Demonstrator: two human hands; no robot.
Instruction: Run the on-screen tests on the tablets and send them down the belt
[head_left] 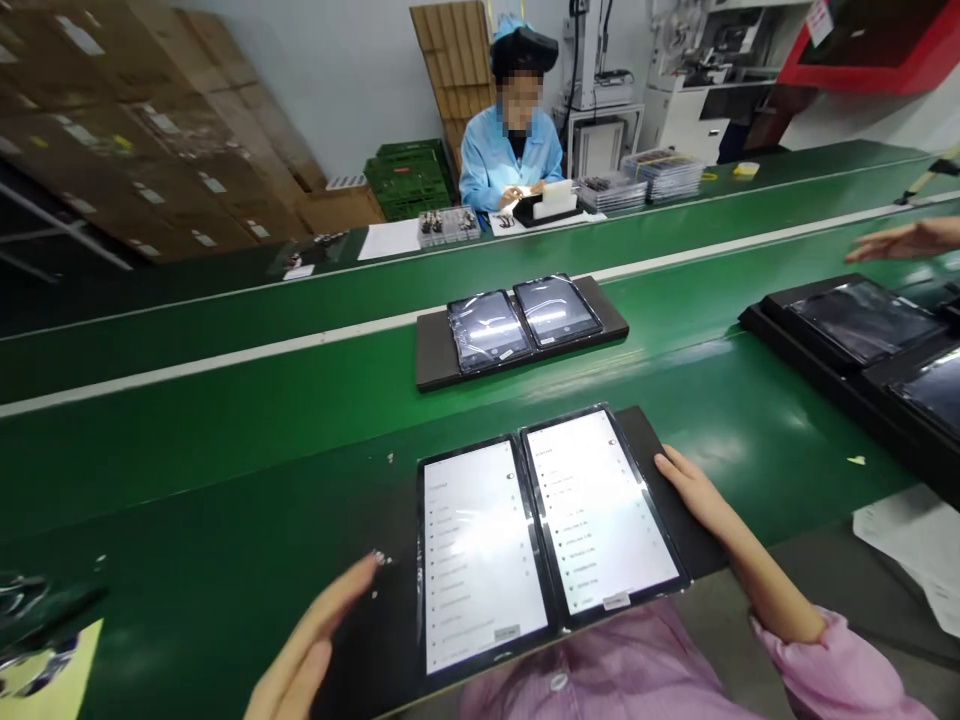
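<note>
A black board (641,440) lies at the near edge of the green bench, bearing two lit tablets side by side. Both the left tablet (480,560) and the right tablet (600,510) show white screens with lists and a small label at the bottom edge. My right hand (697,490) grips the board's right edge. At the board's left end is my left hand (315,640), its fingers stretched out and nothing held in them. Whether its fingertips touch the board, I cannot tell. Small white bits (381,558) lie by those fingertips.
Farther back, another board (435,350) carries two dark tablets on the green belt (225,390). Black trays with tablets (862,320) stand at right, near another person's hand (907,240). A person in blue (510,150) sits opposite. Yellow paper (82,670) lies lower left.
</note>
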